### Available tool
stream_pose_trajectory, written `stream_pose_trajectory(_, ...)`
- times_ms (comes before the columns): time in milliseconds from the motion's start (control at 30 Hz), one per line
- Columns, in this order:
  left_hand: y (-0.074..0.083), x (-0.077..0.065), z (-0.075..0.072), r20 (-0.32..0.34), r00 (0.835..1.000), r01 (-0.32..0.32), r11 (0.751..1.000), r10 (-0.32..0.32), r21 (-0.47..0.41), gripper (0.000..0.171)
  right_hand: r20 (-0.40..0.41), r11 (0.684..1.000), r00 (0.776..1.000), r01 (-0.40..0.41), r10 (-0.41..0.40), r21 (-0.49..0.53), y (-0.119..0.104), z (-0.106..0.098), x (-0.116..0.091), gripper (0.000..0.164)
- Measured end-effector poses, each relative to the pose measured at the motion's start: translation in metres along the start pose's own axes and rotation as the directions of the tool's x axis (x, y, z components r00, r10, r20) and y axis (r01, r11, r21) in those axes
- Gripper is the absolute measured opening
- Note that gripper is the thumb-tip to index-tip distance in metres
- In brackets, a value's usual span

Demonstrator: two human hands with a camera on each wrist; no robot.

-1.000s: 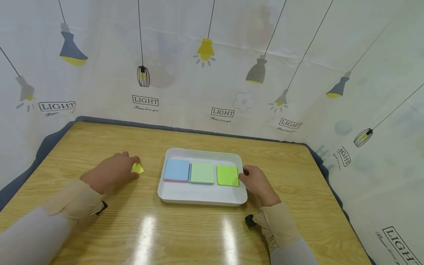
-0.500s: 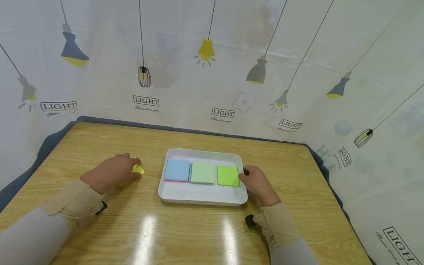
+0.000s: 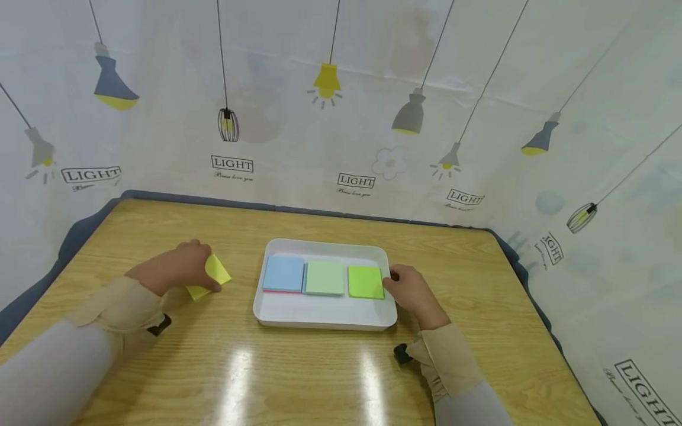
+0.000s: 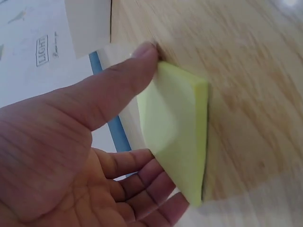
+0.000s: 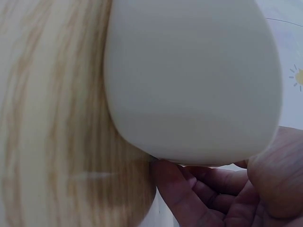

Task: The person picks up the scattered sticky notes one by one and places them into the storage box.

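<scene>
My left hand (image 3: 180,267) grips a yellow sticky note pad (image 3: 218,270) left of the tray. In the left wrist view the thumb presses one edge of the pad (image 4: 173,118) and the fingers the opposite edge, close over the wood. At the right end of a white tray (image 3: 319,312), my right hand (image 3: 417,297) holds the rim, thumb at the top and fingers along the outer wall. Inside the tray lie a blue pad (image 3: 284,273) with a pink layer under it, a pale green pad (image 3: 325,278) and a lime green pad (image 3: 366,282).
The tray stands mid-table on a wood-grain tabletop (image 3: 298,378). A curtain (image 3: 298,136) printed with lamps hangs behind the table's far edge. Small black devices (image 3: 402,354) are strapped at both wrists.
The left hand has drawn slightly back to the left, and the yellow pad has turned in its grip so that more of it shows. The right hand and tray stay put.
</scene>
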State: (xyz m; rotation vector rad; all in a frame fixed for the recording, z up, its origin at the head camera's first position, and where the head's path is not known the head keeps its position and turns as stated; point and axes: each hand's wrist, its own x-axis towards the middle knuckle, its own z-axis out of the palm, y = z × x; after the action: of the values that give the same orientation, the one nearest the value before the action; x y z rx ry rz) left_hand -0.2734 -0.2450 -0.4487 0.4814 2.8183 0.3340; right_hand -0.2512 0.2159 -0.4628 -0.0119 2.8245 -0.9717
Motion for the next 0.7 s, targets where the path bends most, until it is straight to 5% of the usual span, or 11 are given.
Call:
stream_pose_trajectory(400, -0.002, -0.002, -0.003, 0.04, 0.998, 0.041, 0.999, -0.04, -0.008, 0.098, 0.006, 1.0, 1.0, -0.018, 0.018, -0.009, -0.005, -0.003, -0.002, 0.015)
stream_pose_trajectory(700, 0.001, 0.0, -0.012, 0.064, 0.998, 0.0, 0.991, 0.009, -0.132, 0.042, 0.002, 1.0, 1.0, -0.019, 0.019, -0.019, -0.002, -0.001, 0.0, 0.016)
